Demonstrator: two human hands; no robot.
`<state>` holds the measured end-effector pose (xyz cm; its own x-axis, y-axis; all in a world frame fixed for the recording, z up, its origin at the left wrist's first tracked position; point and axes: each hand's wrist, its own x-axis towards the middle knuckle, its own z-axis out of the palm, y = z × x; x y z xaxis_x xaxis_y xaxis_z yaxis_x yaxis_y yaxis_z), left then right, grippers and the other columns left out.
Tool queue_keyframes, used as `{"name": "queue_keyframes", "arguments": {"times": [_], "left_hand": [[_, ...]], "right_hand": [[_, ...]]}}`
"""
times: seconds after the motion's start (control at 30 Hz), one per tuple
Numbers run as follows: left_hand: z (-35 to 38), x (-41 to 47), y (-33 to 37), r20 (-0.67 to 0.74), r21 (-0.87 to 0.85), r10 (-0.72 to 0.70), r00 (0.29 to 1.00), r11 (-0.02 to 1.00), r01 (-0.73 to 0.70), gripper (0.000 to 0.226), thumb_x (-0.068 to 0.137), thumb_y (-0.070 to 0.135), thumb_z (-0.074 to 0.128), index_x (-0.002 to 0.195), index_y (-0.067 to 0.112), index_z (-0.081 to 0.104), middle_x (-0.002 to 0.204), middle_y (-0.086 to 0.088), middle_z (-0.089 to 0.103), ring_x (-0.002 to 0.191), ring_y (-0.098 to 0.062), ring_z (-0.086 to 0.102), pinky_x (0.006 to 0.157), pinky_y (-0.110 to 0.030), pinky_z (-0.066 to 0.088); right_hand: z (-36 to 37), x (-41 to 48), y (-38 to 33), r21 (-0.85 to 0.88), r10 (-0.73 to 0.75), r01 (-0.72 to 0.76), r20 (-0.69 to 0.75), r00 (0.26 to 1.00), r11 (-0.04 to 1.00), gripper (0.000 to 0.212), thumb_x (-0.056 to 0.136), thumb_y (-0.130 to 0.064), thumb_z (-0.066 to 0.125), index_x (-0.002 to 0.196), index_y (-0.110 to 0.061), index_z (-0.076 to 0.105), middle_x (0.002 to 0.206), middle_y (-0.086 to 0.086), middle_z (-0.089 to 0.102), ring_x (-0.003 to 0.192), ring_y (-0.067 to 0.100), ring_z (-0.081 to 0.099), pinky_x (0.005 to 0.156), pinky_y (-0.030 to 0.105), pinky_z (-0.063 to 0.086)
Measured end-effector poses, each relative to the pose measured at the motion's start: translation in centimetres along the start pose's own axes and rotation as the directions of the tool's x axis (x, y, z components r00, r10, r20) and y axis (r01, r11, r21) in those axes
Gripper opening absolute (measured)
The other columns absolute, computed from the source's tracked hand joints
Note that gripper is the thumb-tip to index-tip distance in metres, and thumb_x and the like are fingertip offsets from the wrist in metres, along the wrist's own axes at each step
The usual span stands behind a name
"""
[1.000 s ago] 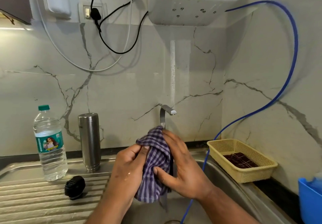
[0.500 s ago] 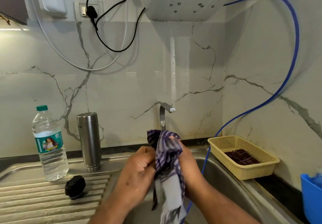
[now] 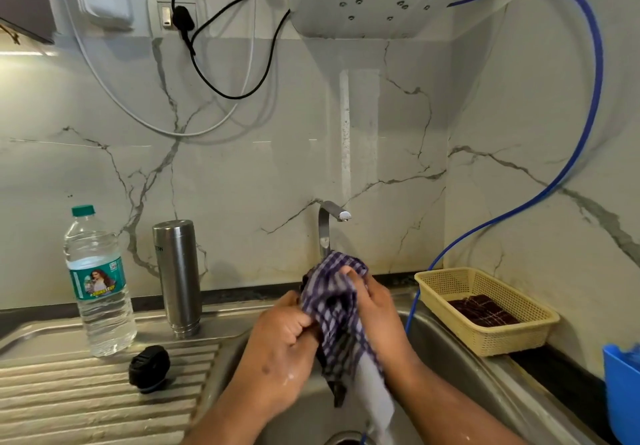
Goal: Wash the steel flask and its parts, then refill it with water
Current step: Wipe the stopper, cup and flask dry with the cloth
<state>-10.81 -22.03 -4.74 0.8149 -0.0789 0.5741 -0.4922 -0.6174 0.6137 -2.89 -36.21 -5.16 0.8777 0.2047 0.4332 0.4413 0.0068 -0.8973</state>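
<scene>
Cloth [image 3: 329, 300] is being clamped by left hand [image 3: 277, 351] and right hand [image 3: 379, 309] fingers [image 3: 350, 275]. Thorough drying is probably being called for before the flask [image 3: 177, 271], at nine o'clock.

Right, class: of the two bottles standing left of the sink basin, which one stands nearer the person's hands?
The steel flask: plain metal, no label, close to the basin's edge. The plastic water bottle, clear with a green cap, stands farther left.
</scene>
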Motion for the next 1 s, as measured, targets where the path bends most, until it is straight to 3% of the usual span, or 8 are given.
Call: {"name": "queue_keyframes", "arguments": {"times": [0.13, 0.23, 0.3, 0.37, 0.47, 0.6, 0.87, 1.0], "left_hand": [[0.3, -0.1, -0.4, 0.049, 0.195, 0.069, 0.996, 0.978, -0.077, 0.018, 0.083, 0.011, 0.052, 0.074, 0.022, 0.062, 0.090, 0.017, 0.056, 0.089, -0.009, 0.058, 0.066, -0.025, 0.047], [0.6, -0.2, 0.9, 0.080, -0.006, -0.061, 0.995, 0.998, 0.062, 0.024, 0.099, 0.013, 0.056, 0.084, 0.016, 0.075, 0.092, 0.011, 0.071, 0.086, -0.008, 0.063, 0.076, -0.030, 0.051], [0.6, 0.0, 2.1, 0.054, -0.409, -0.303, 0.952, 0.863, 0.298, 0.030, 0.098, 0.003, 0.058, 0.082, 0.015, 0.080, 0.086, -0.001, 0.077, 0.080, -0.016, 0.068, 0.077, -0.032, 0.048], [0.5, 0.1, 2.9, 0.038, -0.687, -0.447, 0.894, 0.638, 0.348, 0.042, 0.095, -0.004, 0.054, 0.078, 0.021, 0.083, 0.090, -0.009, 0.079, 0.083, -0.021, 0.075, 0.079, -0.035, 0.052], [-0.1, 0.1, 3.5, 0.053, -0.826, -0.473, 0.880, 0.474, 0.304, 0.030, 0.090, 0.010, 0.057, 0.076, 0.015, 0.084, 0.094, -0.016, 0.078, 0.083, -0.022, 0.078, 0.072, -0.032, 0.058], [-0.9, -0.1, 3.8, 0.110, -0.908, -0.428, 0.897, 0.324, 0.266, 0.028, 0.071, 0.018, 0.057, 0.069, 0.008, 0.082, 0.090, -0.018, 0.078, 0.073, -0.020, 0.077, 0.054, -0.025, 0.059], [-0.3, 0.0, 2.9, 0.138, -0.924, -0.440, 0.887, 0.266, 0.276, 0.034, 0.082, 0.026, 0.055, 0.085, 0.007, 0.083, 0.106, -0.019, 0.077, 0.086, -0.025, 0.078, 0.075, -0.036, 0.058], [0.6, -0.1, 2.7, 0.078, -0.882, -0.425, 0.902, 0.393, 0.261, 0.026, 0.081, 0.019, 0.060, 0.087, 0.014, 0.084, 0.105, -0.014, 0.078, 0.091, -0.022, 0.077, 0.072, -0.031, 0.060]], "right_hand": [[-1.4, 1.1, 0.5, 0.010, 0.194, -0.195, 0.025, 0.981, 0.981, 0.035, 0.108, -0.040, 0.043, 0.108, -0.018, 0.071, 0.105, 0.000, 0.076, 0.100, 0.004, 0.070, 0.067, 0.009, 0.046], [-1.7, 0.9, -1.0, -0.043, 0.191, -0.192, -0.012, 0.981, 0.981, 0.038, 0.108, -0.040, 0.043, 0.099, -0.012, 0.068, 0.090, 0.001, 0.072, 0.091, 0.005, 0.068, 0.059, 0.006, 0.044], [-1.3, -0.2, -1.9, -0.127, 0.012, -0.017, -0.042, 0.999, 0.992, 0.036, 0.104, -0.046, 0.048, 0.091, -0.020, 0.068, 0.079, -0.004, 0.072, 0.076, -0.004, 0.068, 0.066, 0.011, 0.050], [-0.6, -1.6, -2.2, -0.235, -0.257, 0.242, -0.038, 0.966, 0.941, 0.033, 0.102, -0.052, 0.049, 0.096, -0.026, 0.067, 0.089, -0.009, 0.074, 0.085, 0.002, 0.070, 0.076, 0.023, 0.054], [0.2, -2.5, -1.2, -0.331, -0.489, 0.494, 0.105, 0.866, 0.804, 0.032, 0.102, -0.051, 0.046, 0.112, -0.026, 0.063, 0.103, -0.014, 0.065, 0.098, 0.005, 0.065, 0.082, 0.020, 0.049], [0.2, -2.3, -0.7, -0.253, -0.551, 0.561, 0.116, 0.827, 0.788, 0.047, 0.104, -0.055, 0.040, 0.126, -0.018, 0.060, 0.115, -0.009, 0.061, 0.109, 0.010, 0.062, 0.090, 0.026, 0.050], [0.7, -2.1, 0.3, -0.233, -0.509, 0.510, 0.069, 0.858, 0.828, 0.045, 0.107, -0.053, 0.031, 0.119, -0.021, 0.061, 0.109, -0.010, 0.062, 0.106, 0.009, 0.063, 0.089, 0.021, 0.047], [1.9, -2.1, 0.6, -0.184, -0.447, 0.430, -0.058, 0.893, 0.884, 0.040, 0.106, -0.054, 0.036, 0.113, -0.027, 0.064, 0.105, -0.011, 0.066, 0.103, 0.009, 0.065, 0.087, 0.023, 0.050]]}}
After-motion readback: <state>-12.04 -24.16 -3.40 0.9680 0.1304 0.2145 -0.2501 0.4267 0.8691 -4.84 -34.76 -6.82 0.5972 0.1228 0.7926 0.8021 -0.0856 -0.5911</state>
